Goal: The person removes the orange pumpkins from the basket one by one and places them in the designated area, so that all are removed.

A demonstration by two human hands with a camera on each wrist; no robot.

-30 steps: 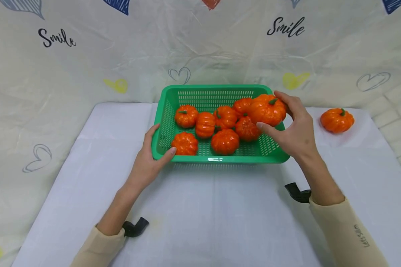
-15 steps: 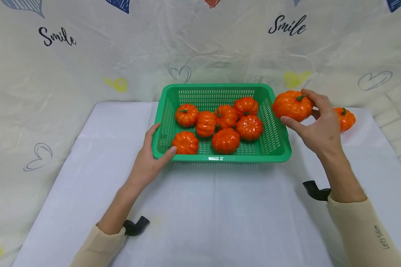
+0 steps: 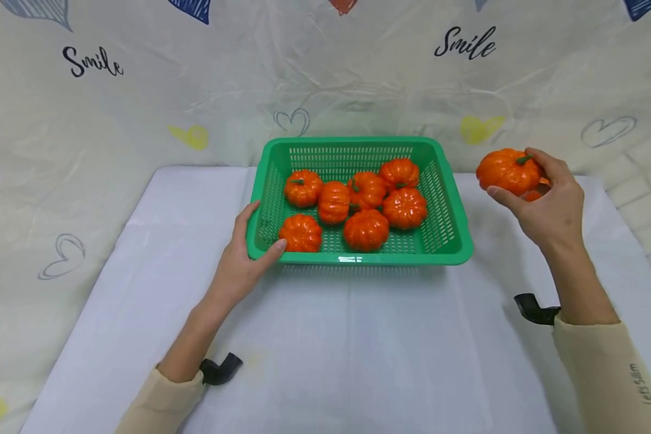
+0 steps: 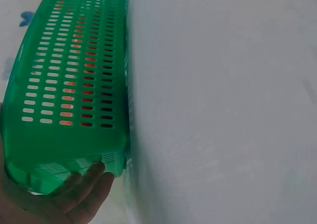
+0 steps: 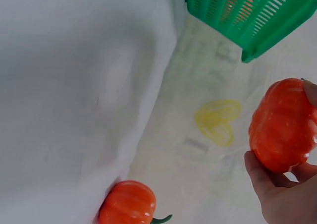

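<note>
My left hand (image 3: 241,262) grips the left end of a green plastic basket (image 3: 369,259), thumb over the rim and fingers against the outer side wall (image 4: 74,147). Inside the basket lie several small orange pumpkins (image 3: 366,230) with ribbed, glossy skins. To the right of the basket, my right hand (image 3: 556,208) holds another orange pumpkin (image 3: 506,171) between thumb and fingers, raised above the table, its green stem up. One more pumpkin (image 5: 128,204) rests on the table near its back edge; in the head view the right hand mostly hides it.
A white cloth covers the table (image 3: 352,337). Behind it hangs a pale sheet (image 3: 358,72) printed with hearts and the word Smile. A black strap (image 3: 537,310) sticks out at the right wrist, a second strap (image 3: 220,369) at the left.
My right hand has carried its pumpkin from over the basket's right end out to the right, in front of the pumpkin on the table. The left hand and the basket stay put.
</note>
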